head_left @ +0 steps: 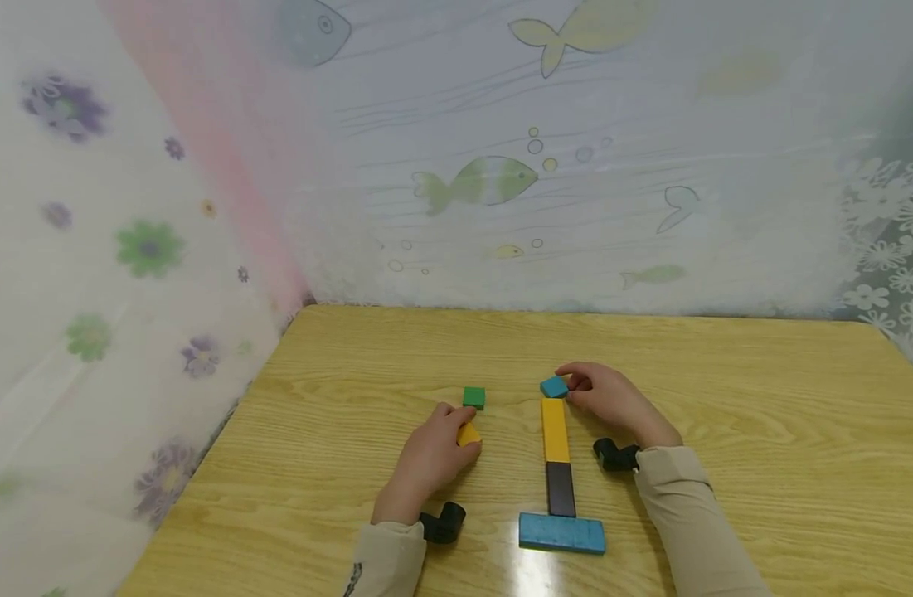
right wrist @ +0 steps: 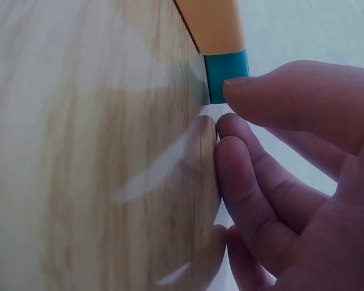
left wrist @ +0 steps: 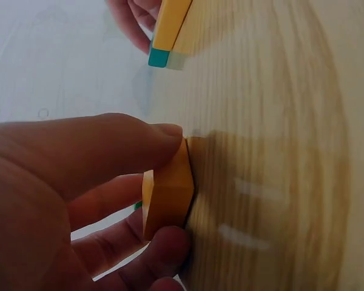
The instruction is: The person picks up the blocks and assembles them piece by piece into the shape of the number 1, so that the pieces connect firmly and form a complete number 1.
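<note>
My left hand (head_left: pixel 429 452) grips a small yellow-orange block (left wrist: pixel 173 188) with angled faces at the tabletop, thumb on one side and fingers on the other. Just beyond that hand lies a small green block (head_left: pixel 474 397). My right hand (head_left: pixel 613 402) pinches a small blue block (head_left: pixel 554 386) at its right side, the index finger partly hidden behind it. This blue block is at the far end of a row: a long yellow block (head_left: pixel 555 429), a dark brown block (head_left: pixel 560 489), and a long blue block (head_left: pixel 562 533) lying crosswise at the near end.
The wood-grain table (head_left: pixel 337 365) reaches a back wall hung with a fish-patterned sheet (head_left: pixel 605 207). A flowered sheet (head_left: pixel 90 290) hangs along the left side. Black wrist cameras (head_left: pixel 443 524) sit below both hands, close to the tabletop.
</note>
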`<state>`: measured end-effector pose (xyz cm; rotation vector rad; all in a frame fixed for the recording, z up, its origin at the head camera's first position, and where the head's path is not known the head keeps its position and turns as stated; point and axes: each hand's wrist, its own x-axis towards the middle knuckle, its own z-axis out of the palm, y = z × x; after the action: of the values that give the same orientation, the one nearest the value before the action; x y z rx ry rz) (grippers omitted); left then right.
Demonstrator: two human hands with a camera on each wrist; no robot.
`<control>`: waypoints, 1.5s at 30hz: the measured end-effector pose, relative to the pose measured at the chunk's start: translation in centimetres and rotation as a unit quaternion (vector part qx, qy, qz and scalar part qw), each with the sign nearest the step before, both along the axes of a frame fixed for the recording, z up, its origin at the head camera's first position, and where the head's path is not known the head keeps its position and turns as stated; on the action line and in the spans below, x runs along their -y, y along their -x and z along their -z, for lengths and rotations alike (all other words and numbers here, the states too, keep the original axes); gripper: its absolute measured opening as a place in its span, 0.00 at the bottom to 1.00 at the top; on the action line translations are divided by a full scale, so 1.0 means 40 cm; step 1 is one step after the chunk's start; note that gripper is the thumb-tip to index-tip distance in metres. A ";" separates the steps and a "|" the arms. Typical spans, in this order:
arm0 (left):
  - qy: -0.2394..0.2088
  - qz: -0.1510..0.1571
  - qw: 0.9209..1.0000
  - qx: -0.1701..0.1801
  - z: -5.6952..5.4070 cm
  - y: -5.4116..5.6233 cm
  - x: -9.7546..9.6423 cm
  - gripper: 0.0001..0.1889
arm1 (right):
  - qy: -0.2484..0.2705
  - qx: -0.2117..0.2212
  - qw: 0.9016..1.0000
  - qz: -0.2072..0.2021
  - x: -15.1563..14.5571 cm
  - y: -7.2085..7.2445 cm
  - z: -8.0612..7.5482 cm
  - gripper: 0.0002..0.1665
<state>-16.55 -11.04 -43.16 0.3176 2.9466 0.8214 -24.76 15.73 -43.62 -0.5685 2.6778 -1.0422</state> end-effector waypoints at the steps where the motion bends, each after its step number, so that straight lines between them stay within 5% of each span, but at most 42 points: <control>1: 0.003 -0.001 1.000 -0.002 0.001 0.001 -0.002 0.23 | 0.000 0.000 1.000 -0.001 -0.001 0.001 -0.001 0.22; 9: -0.017 -0.017 1.000 0.005 0.013 0.000 -0.015 0.19 | 0.005 -0.011 1.000 -0.007 -0.003 -0.002 0.003 0.21; 21: -0.036 0.005 0.999 0.003 0.013 0.005 -0.072 0.18 | 0.012 -0.006 1.000 -0.001 -0.005 -0.007 0.007 0.22; 26: -0.019 0.000 1.000 -0.005 0.006 0.018 -0.088 0.18 | 0.010 -0.007 1.000 -0.001 -0.004 -0.002 0.016 0.22; 36: 0.046 0.038 0.998 0.007 -0.020 0.050 -0.120 0.16 | 0.026 0.000 1.000 0.002 -0.006 -0.002 0.021 0.21; 45: 0.045 -0.011 0.999 0.022 -0.063 0.087 -0.166 0.17 | 0.032 0.000 0.999 0.011 0.001 -0.005 0.011 0.22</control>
<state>-20.03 -4.41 -40.63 0.2574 2.9396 0.6872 -24.58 15.68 -44.04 -0.5523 2.6649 -1.1368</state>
